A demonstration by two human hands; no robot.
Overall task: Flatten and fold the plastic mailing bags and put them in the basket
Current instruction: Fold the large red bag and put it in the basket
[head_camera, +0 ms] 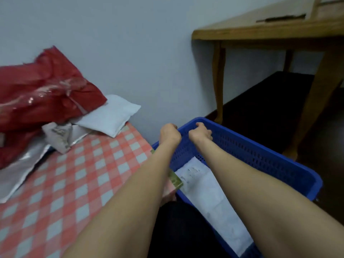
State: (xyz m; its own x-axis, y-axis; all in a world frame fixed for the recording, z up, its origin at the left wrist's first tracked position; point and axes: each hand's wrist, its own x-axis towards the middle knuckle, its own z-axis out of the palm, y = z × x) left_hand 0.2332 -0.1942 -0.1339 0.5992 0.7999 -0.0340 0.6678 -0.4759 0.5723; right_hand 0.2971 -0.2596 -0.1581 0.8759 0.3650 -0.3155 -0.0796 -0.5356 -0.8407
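Note:
A blue perforated plastic basket (260,155) stands on the floor to the right of the table. My left hand (170,134) and my right hand (201,134) both grip its far rim, fingers curled over the edge. Inside the basket lies a flattened white mailing bag (210,194) with printed text. On the checked table, at the back left, sit a crumpled red mailing bag (41,94), a white padded mailer (109,116), a small crumpled grey-white bag (57,136) and a silver bag (16,174) spread flat.
The table wears a red-and-white checked cloth (74,183) and stands against a pale wall. A wooden table (270,32) with curved legs stands at the back right over a dark floor. A green-edged strip (176,180) hangs at the table's corner beside the basket.

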